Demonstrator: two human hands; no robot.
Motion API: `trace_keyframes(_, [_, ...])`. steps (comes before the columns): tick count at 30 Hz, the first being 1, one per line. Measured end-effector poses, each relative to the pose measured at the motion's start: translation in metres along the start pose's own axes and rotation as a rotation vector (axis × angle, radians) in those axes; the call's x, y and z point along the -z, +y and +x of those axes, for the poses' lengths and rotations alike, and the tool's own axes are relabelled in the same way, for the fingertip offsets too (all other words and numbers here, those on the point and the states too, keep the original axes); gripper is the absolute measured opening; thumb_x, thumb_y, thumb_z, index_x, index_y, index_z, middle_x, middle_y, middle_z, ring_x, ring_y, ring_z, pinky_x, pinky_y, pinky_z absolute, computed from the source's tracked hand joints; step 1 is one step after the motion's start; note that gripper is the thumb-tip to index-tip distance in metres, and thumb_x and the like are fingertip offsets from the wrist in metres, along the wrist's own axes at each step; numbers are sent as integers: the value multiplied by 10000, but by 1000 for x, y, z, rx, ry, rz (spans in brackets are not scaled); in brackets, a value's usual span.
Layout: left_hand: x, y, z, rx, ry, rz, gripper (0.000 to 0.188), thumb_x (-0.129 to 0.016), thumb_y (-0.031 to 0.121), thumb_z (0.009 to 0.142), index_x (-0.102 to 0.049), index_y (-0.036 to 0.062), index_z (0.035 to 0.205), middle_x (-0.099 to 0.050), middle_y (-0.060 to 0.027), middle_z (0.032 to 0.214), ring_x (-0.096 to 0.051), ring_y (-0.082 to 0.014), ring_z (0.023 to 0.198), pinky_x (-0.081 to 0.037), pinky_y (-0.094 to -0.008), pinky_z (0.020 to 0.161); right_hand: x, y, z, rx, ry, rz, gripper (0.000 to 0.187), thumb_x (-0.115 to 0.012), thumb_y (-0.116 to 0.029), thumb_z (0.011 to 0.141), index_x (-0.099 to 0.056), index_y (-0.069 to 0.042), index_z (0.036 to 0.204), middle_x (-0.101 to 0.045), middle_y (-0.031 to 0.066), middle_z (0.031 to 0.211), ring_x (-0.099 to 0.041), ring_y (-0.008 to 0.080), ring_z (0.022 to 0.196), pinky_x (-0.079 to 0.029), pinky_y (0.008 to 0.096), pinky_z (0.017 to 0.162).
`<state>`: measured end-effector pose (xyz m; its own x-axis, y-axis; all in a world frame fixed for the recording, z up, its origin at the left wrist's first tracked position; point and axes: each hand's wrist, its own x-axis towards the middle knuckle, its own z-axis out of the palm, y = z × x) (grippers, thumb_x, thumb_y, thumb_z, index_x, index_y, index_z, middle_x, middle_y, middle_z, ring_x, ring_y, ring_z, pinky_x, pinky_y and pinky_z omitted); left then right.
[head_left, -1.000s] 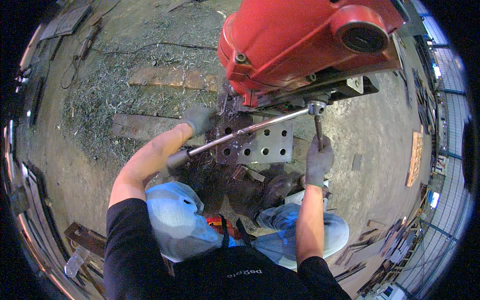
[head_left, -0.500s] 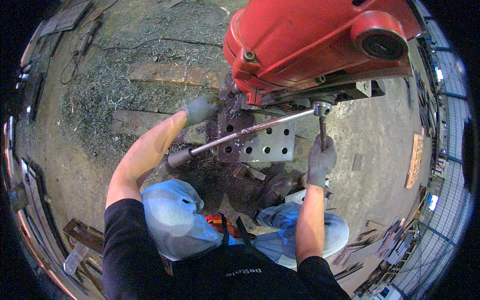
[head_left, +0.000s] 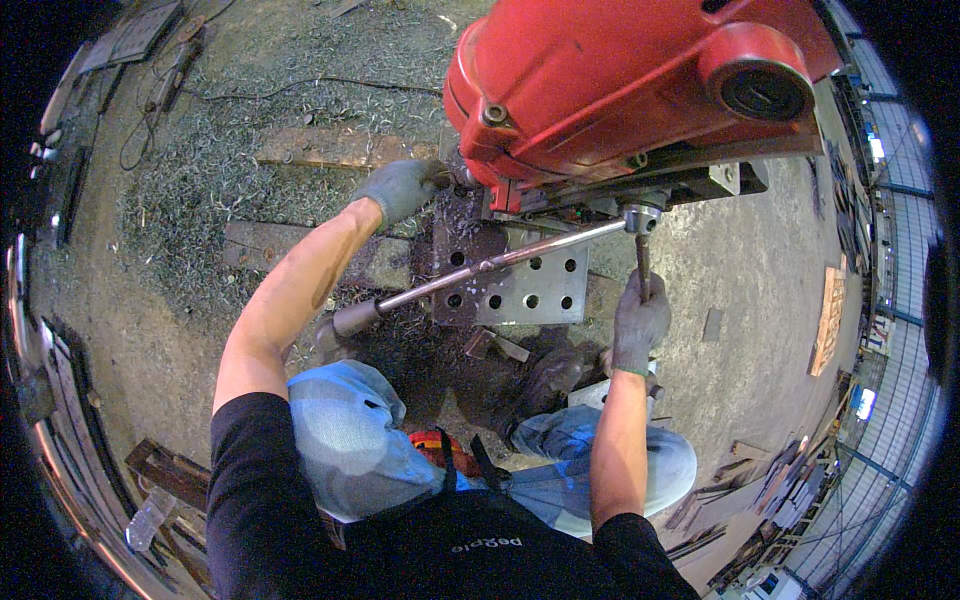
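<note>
A red drilling machine (head_left: 590,90) stands over a steel plate (head_left: 515,290) with rows of round holes. My right hand (head_left: 641,325), in a grey glove, is wrapped round a short spoke handle (head_left: 643,262) that joins a metal hub (head_left: 641,217) on the machine's near side. From the same hub a long bare lever (head_left: 540,246) slants down to the left and ends in a grey grip (head_left: 355,318); neither hand touches it. My left hand (head_left: 400,190), also gloved, is at the machine's lower left end. Its fingers are drawn together there; what they hold is hidden.
Metal shavings (head_left: 200,190) cover the floor to the left, around wooden boards (head_left: 330,147) and a dark cable (head_left: 330,79). A small metal block (head_left: 495,346) lies near the plate's front edge. Scrap pieces (head_left: 790,490) lie at the lower right.
My left hand has moved up and slightly right, to the machine's lower left end. My right hand stays on the spoke handle, almost unmoved.
</note>
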<state>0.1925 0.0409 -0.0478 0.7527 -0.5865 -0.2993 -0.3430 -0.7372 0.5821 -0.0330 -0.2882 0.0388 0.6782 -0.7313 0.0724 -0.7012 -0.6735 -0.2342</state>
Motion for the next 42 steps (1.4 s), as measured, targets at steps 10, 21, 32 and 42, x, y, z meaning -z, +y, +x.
trace_keyframes(10, [-15,7,-5,-52,-4,262,307,-542,362,913,-670,186,1130,-708,-196,981,-683,-418,894,-550,-527,761,4,-4,-2,-26,-41,68,333,-671,-266,843,-683,-107,1135,-723,154,1009,-703,349,925,-548,431,766])
trace_keyframes(21, [-48,4,1,-37,67,249,273,-557,291,887,-692,115,1047,-707,-211,935,-692,-415,865,-552,-531,725,2,-2,-1,-7,-29,55,335,-682,-257,835,-684,-106,1133,-721,159,999,-700,361,913,-544,441,756])
trace_keyframes(32, [-43,2,1,-14,80,186,308,-493,310,933,-676,86,1038,-698,-240,973,-686,-428,875,-546,-547,745,-1,4,0,21,-12,37,323,-687,-272,833,-688,-131,1124,-721,159,1020,-703,353,920,-542,444,756])
trace_keyframes(42, [-37,-13,14,-55,-87,197,336,-518,355,926,-687,96,1060,-704,-230,947,-684,-433,882,-544,-535,768,9,-9,-1,-54,-68,21,320,-677,-264,821,-691,-134,1113,-722,158,980,-702,351,906,-538,436,765])
